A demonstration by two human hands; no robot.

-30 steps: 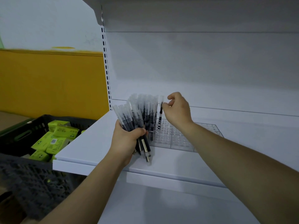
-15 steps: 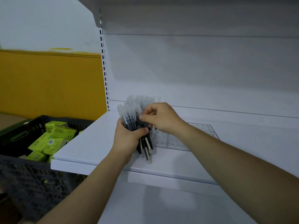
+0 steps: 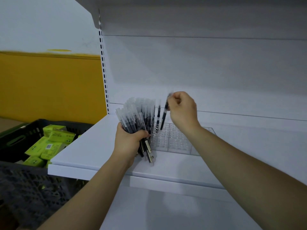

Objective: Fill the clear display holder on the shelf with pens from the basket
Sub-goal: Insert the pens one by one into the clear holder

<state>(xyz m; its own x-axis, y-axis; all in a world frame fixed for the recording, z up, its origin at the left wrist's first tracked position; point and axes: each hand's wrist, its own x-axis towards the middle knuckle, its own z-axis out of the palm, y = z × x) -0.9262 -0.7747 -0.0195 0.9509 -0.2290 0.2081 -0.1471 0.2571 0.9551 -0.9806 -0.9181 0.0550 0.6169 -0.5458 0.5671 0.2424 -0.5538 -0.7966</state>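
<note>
Black pen now out, seemingly pinched in right hand above holder; left hand grips bundle.

Motion blur smears the top of the pen pinched in the right hand. The pen bundle gripped by the left hand hides the clear display holder's nine-o'clock side. At eight o'clock, the basket is cropped by the frame; print on its green boxes is illegible.

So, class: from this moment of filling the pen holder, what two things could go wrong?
The right hand pinches one pen tilted over the clear holder; it might miss its hole or knock the standing pens. The left hand grips a fanned bundle; loose pens could slip onto the shelf.
</note>
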